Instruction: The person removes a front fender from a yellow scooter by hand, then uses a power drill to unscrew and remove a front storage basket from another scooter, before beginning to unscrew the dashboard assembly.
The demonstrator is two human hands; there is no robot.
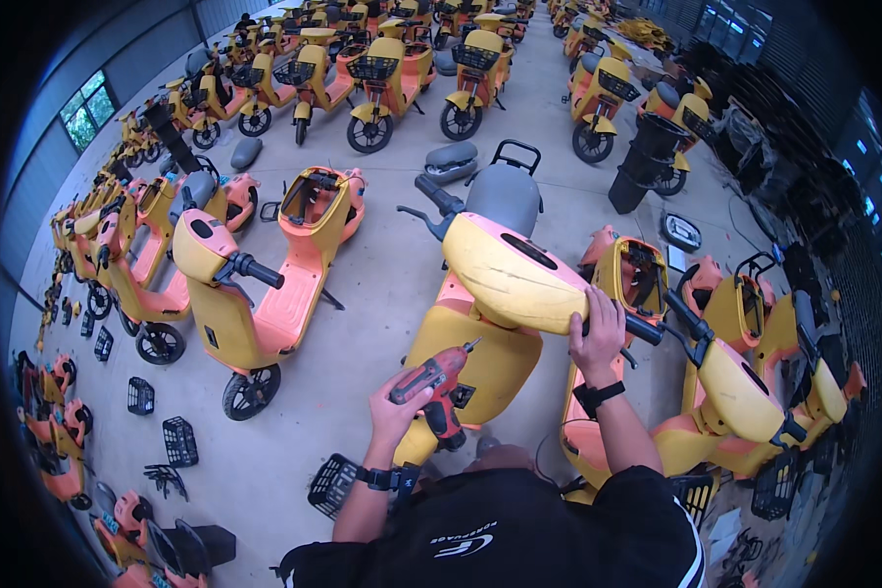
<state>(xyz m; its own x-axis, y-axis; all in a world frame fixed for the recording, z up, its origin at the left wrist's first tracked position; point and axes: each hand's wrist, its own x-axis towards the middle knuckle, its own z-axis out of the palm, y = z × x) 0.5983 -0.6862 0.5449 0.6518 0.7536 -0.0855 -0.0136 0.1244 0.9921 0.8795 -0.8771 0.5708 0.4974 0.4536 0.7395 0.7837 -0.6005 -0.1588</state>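
Note:
My left hand [397, 402] is closed round a red and black cordless drill [441, 372], its bit [470, 345] pointing up and right over the yellow front panel [500, 377] of the scooter in front of me. My right hand [596, 333] is curled over the right end of that scooter's yellow handlebar cover [510, 279], beside the black grip [642, 331]. The cover carries a dark oval display [527, 252], and its left grip and brake lever [439, 196] stick up behind it. The grey seat [500, 201] lies beyond.
Rows of yellow and pink scooters [382, 88] fill the hall. Partly dismantled scooters stand close at my left [235, 314] and right [735, 387]. Loose black baskets [179, 441] and a detached grey seat [451, 162] lie on the concrete floor [245, 500]. Dark stacked material [764, 147] lines the right wall.

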